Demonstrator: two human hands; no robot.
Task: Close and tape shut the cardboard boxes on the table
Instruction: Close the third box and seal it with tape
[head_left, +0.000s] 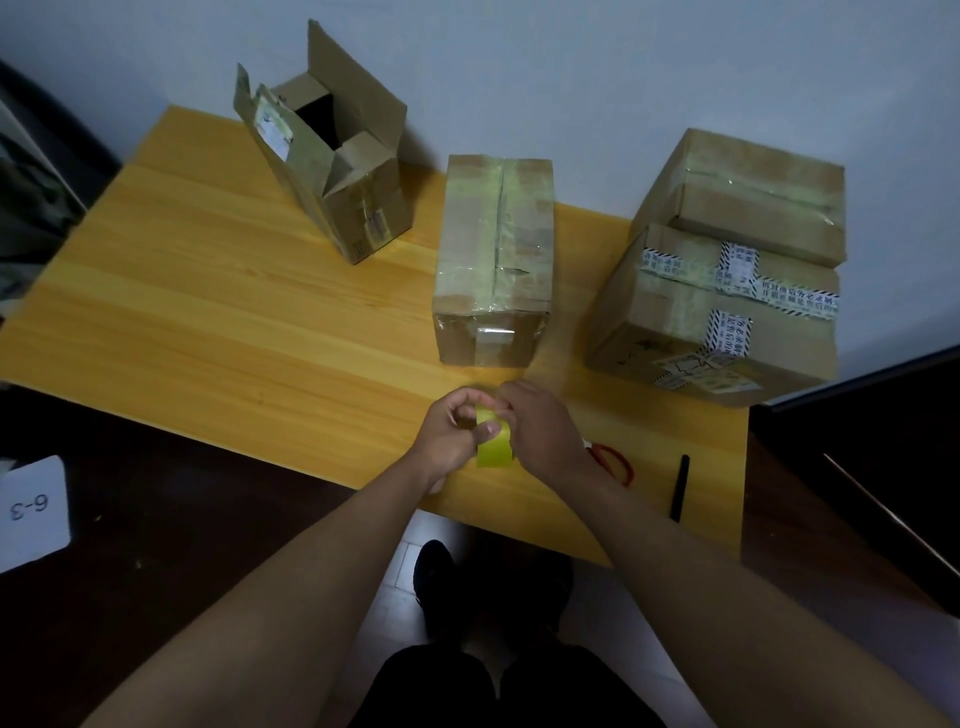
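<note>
A yellow-green tape roll (493, 451) is held above the table's near edge. My left hand (453, 435) grips it with the thumb across its face. My right hand (540, 428) pinches at the roll's top edge from the right. Just beyond my hands, a closed cardboard box (493, 254) lies with tape along its top seam. An open box (332, 161) stands at the back left with its flaps up. At the right, two closed boxes are stacked, the lower one (711, 322) bearing printed tape and the upper one (748, 195) clear tape.
Red-handled scissors (615, 461) lie on the yellow wooden table (208, 312) just right of my right wrist, and a black pen (679, 486) lies further right. A white card marked 6-3 (32, 512) sits on the dark floor at the left.
</note>
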